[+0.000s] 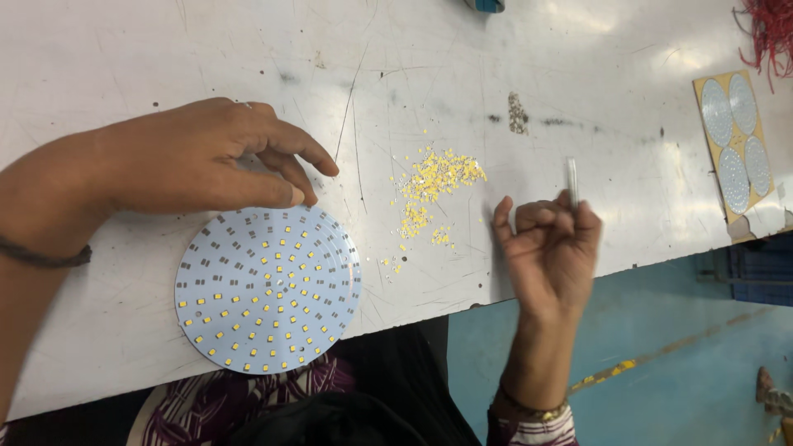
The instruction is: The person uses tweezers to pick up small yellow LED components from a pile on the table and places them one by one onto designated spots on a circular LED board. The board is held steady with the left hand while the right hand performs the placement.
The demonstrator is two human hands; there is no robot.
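Tweezers [572, 183] sit pinched in the right hand [549, 252], fingers curled shut round them, tips up, off to the right of the round LED board [268, 289]; can't tell if a chip is in the tips. Left hand [194, 157] is unclenched, holding nothing, fingertips resting on the board's top edge. Loose yellow LED chips [434, 186] are piled on the white table [496, 66] just right of the board. Risks: board overhangs the near table edge, so a nudge could tip it; a sleeve sweep would scatter the pile.
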